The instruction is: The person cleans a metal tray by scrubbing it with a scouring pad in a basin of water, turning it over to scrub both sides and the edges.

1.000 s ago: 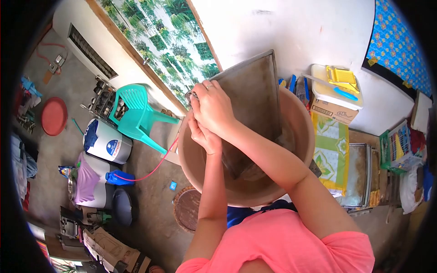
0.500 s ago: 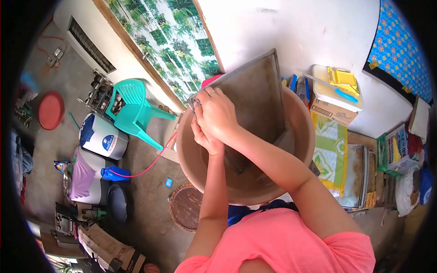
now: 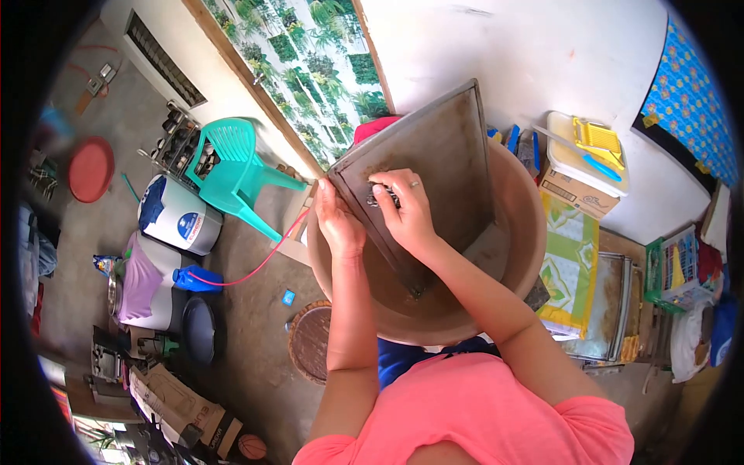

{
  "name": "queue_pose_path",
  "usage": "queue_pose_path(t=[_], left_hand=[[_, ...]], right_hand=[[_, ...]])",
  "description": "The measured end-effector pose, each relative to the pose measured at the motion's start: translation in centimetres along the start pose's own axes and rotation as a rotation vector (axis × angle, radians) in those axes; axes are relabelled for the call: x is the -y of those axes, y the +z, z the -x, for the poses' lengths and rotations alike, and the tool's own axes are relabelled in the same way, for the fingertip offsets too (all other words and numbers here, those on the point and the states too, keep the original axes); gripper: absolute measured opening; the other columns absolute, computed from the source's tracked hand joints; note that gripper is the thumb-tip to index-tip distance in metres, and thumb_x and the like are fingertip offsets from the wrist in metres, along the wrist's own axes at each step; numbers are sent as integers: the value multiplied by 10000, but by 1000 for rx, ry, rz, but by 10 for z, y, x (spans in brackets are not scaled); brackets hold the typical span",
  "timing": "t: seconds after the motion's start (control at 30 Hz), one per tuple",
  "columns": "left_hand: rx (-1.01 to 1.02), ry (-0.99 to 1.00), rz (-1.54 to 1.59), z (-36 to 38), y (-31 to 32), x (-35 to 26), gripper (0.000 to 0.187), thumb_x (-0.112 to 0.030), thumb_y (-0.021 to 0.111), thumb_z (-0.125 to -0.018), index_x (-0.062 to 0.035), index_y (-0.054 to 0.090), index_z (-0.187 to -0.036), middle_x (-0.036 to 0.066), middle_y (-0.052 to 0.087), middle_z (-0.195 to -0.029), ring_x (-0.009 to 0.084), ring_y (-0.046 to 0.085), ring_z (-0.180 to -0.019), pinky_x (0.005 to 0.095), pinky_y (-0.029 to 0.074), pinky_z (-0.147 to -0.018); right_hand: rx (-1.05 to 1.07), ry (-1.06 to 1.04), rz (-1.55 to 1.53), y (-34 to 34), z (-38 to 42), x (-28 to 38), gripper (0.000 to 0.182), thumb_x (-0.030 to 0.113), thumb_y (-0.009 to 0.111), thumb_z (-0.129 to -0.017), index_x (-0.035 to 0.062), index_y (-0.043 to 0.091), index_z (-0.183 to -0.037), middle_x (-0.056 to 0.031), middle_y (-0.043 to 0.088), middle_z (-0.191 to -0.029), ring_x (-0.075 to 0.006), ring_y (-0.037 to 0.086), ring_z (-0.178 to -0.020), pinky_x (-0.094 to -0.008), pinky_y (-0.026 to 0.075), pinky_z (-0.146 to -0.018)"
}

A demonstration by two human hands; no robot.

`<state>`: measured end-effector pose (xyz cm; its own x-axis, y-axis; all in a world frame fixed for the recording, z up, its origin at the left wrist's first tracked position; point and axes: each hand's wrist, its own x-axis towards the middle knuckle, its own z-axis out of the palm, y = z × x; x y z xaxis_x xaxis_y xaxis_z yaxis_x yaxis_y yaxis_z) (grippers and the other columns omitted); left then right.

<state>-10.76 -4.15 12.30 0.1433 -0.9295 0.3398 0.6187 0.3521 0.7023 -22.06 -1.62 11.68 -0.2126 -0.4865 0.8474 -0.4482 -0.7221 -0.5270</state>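
A large rimmed metal baking tray (image 3: 449, 155), brown and stained, stands tilted in a wide tan plastic basin (image 3: 533, 225). My left hand (image 3: 342, 226) is closed on the tray's left edge, steadying it near the upper left corner. My right hand (image 3: 408, 213) presses a dark, silvery metal scrubber (image 3: 373, 194) against the tray's inner face, fingers curled around it. A brown smear shows on the metal by the fingertips. The tray's lower corner rests down inside the basin.
A green plastic chair (image 3: 229, 167) stands left, near a pink hose (image 3: 252, 277) and a round brown stool (image 3: 310, 341). To the right, a cardboard box (image 3: 575, 194) carries a white lidded container with a blue-handled knife (image 3: 601, 168). More metal trays (image 3: 601, 306) lie beyond.
My right hand has moved from the tray's upper left corner down and right onto its inner face with the scrubber. My left hand has shifted up to the tray's left edge.
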Motion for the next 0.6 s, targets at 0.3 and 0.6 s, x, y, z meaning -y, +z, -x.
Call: queue_pose_path(t=[0.3,0.6], left_hand=[[133,-90,108,10,-2,-16,400,-289,374,-1015,5,473,-1267,130,584,-1172,233,565,-1080,388,446,-956],[141,-117,83,11,-12,-17,432,-291,370,-1014,5,440,-1320,130,562,-1233,235,544,-1130,390,417,-998]], right_hand=[[51,-23,65,10,-9,28,296,62,655,-830,59,611,-1123,-121,558,-1039,-292,542,-904,-374,468,-795],[148,-116,57,10,1,18,236,39,660,-795,52,617,-1027,-108,611,-991,-311,567,-897,-396,486,-786]])
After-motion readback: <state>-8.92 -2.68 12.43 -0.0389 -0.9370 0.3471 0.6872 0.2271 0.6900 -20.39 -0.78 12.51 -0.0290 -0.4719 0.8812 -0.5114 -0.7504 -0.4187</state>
